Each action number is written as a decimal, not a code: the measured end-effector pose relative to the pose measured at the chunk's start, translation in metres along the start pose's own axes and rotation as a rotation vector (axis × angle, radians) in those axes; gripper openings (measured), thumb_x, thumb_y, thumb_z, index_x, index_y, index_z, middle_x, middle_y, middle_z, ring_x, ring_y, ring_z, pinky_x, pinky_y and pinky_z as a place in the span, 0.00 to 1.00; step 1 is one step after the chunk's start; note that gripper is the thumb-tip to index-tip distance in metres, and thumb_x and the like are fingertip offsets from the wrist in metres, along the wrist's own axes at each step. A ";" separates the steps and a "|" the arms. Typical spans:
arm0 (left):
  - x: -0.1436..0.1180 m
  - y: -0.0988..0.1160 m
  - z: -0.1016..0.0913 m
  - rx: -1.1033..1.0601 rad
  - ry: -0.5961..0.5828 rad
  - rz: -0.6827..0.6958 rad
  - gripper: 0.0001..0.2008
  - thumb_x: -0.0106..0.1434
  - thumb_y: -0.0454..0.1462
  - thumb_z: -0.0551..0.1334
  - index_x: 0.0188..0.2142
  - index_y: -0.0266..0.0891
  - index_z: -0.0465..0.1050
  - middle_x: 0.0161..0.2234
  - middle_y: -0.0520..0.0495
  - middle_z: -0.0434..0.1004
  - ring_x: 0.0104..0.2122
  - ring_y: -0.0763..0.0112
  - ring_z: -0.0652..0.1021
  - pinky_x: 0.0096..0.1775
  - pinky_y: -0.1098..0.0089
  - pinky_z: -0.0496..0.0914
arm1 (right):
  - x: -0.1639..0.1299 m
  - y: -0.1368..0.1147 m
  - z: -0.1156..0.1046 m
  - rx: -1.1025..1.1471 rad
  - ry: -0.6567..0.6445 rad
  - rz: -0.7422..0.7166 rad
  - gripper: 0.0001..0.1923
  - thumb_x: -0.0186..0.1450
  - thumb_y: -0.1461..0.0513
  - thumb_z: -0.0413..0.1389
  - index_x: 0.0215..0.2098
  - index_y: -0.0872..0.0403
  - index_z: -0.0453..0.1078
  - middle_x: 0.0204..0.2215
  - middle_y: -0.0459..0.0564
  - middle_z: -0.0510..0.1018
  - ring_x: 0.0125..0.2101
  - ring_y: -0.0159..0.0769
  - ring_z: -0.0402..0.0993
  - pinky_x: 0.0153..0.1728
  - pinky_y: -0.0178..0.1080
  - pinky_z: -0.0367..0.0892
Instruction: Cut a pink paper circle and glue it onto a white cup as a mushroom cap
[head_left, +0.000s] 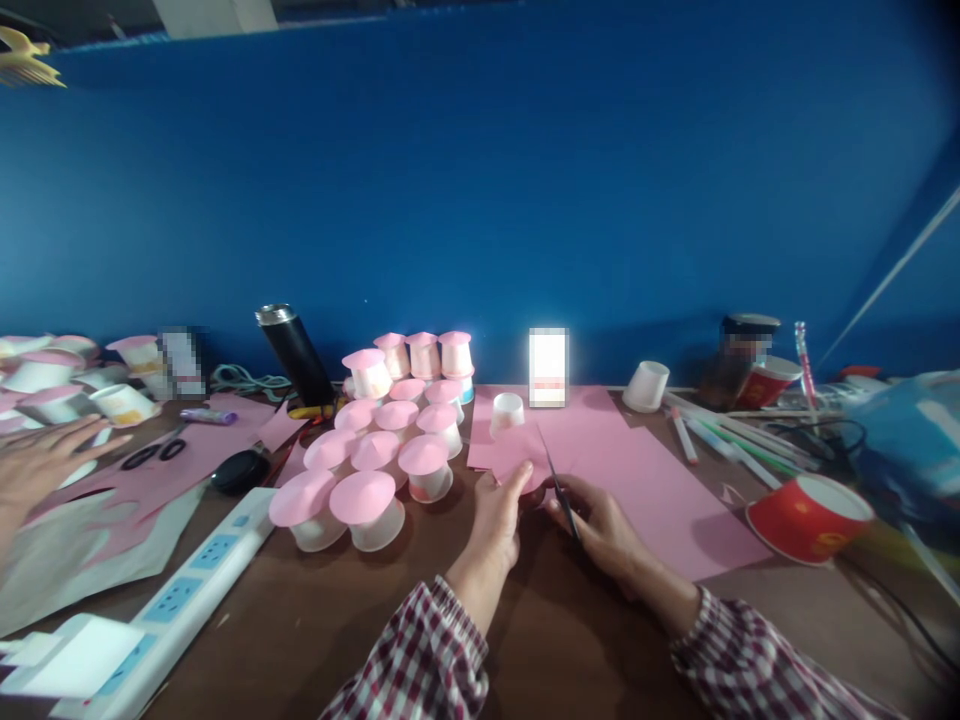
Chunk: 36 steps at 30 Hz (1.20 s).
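Observation:
My left hand (499,515) pinches a rounded piece of pink paper (519,452) between thumb and fingers. Closed around the handles of dark scissors (564,500), my right hand (600,525) keeps the blades upright at the paper's right edge. Whether the blades touch the paper I cannot tell. Beyond my hands, larger pink sheets (660,490) lie on the table, with a small white paper cup (508,411) on them. To the left stand several upturned cups topped with pink paper cones (375,452).
A white power strip (187,600) runs along the left, near a black flask (294,350). Another person's hand (45,470) is at far left by a second pair of scissors (154,453). A red paper cup (810,517) lies at right, below pens (735,440).

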<state>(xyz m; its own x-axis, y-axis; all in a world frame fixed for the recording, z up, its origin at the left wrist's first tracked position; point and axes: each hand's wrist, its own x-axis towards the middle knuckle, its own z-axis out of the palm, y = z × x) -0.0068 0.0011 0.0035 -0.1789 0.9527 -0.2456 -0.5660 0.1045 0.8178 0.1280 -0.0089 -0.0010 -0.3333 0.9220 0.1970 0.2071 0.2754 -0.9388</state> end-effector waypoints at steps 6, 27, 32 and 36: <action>-0.001 -0.002 -0.001 -0.013 -0.019 -0.020 0.17 0.48 0.38 0.69 0.36 0.33 0.69 0.28 0.44 0.77 0.26 0.67 0.77 0.30 0.67 0.72 | 0.000 0.001 0.000 0.010 -0.010 0.016 0.18 0.64 0.54 0.54 0.48 0.56 0.69 0.37 0.52 0.78 0.36 0.39 0.74 0.38 0.38 0.69; 0.000 -0.001 0.000 -0.024 -0.014 -0.032 0.17 0.48 0.37 0.69 0.36 0.32 0.69 0.28 0.44 0.77 0.25 0.68 0.77 0.28 0.68 0.72 | 0.000 -0.004 -0.001 0.015 -0.005 0.035 0.17 0.63 0.54 0.55 0.45 0.56 0.71 0.36 0.52 0.79 0.35 0.39 0.75 0.33 0.35 0.69; 0.000 0.000 0.000 -0.035 -0.021 -0.033 0.18 0.48 0.37 0.69 0.36 0.32 0.68 0.28 0.43 0.77 0.24 0.68 0.77 0.28 0.67 0.72 | 0.000 -0.006 -0.001 0.016 -0.001 0.045 0.18 0.63 0.54 0.55 0.45 0.57 0.71 0.36 0.53 0.79 0.35 0.39 0.75 0.32 0.35 0.69; 0.001 0.000 0.000 -0.033 -0.015 -0.046 0.18 0.47 0.37 0.69 0.37 0.32 0.68 0.28 0.44 0.77 0.24 0.68 0.77 0.27 0.67 0.72 | 0.001 -0.004 -0.002 0.045 -0.003 0.043 0.18 0.62 0.55 0.56 0.46 0.57 0.71 0.36 0.52 0.79 0.35 0.39 0.75 0.34 0.35 0.69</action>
<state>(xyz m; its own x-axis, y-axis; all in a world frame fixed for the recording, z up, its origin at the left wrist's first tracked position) -0.0069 0.0021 0.0034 -0.1400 0.9514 -0.2742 -0.5995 0.1390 0.7882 0.1286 -0.0084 0.0036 -0.3277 0.9319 0.1553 0.1801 0.2230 -0.9580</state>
